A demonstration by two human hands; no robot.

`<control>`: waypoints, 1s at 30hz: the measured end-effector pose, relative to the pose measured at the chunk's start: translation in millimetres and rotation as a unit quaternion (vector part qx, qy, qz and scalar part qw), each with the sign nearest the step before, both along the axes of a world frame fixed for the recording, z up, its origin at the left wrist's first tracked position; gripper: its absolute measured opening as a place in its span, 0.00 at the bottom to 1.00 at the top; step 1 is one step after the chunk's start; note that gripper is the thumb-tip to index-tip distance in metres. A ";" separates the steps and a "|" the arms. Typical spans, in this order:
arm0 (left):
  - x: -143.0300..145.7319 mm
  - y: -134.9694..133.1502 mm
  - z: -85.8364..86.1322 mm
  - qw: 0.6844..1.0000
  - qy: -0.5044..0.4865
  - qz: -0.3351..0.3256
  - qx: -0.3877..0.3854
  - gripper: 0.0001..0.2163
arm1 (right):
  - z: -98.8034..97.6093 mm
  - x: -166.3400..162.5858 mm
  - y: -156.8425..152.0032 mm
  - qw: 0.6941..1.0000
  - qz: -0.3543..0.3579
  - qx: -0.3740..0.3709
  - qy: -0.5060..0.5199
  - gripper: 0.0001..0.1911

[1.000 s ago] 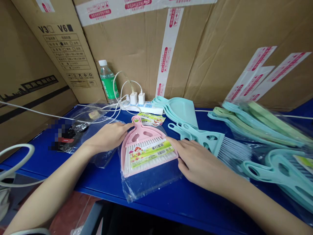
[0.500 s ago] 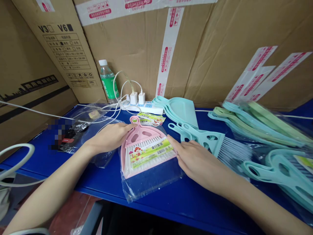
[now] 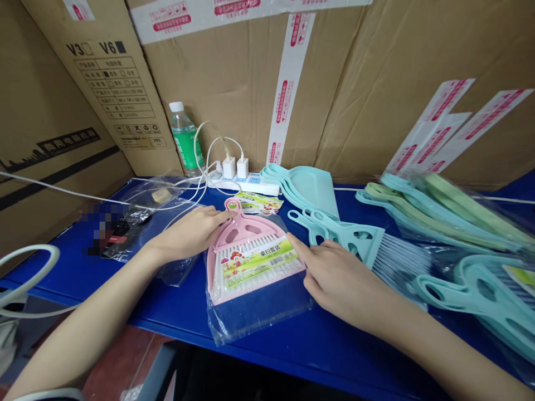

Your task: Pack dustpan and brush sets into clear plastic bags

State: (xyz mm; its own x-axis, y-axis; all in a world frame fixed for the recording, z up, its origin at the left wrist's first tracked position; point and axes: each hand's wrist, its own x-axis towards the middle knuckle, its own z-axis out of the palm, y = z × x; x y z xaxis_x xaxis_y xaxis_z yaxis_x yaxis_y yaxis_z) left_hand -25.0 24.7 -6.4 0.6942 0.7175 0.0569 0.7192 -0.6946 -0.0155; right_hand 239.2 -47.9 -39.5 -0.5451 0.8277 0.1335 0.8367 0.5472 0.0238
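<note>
From my remote seat I have the pink dustpan-and-brush set [image 3: 240,239] flat on the blue tabletop [image 3: 330,348], between my two hands, its handle pointing away from me; a clear plastic bag [image 3: 261,323] spreads past its front edge, and a mushroom-printed label [image 3: 257,260] crosses the white bristles. My left hand [image 3: 190,233] reaches the base of the handle with its forefinger stretched out; my right hand [image 3: 332,273] has thumb and forefinger at the right edge, spread slightly; I cannot tell whether either one grips or merely rests there. Turquoise hand brushes [image 3: 361,240] lie just beyond my right hand; stacked turquoise dustpans [image 3: 315,189] sit behind them, beside the white power strip [image 3: 265,188].
</note>
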 end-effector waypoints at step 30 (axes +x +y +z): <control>-20.8 -3.3 2.0 0.994 0.065 0.037 -0.081 0.34 | -2.4 -0.5 0.4 1.000 0.016 0.018 0.017 0.33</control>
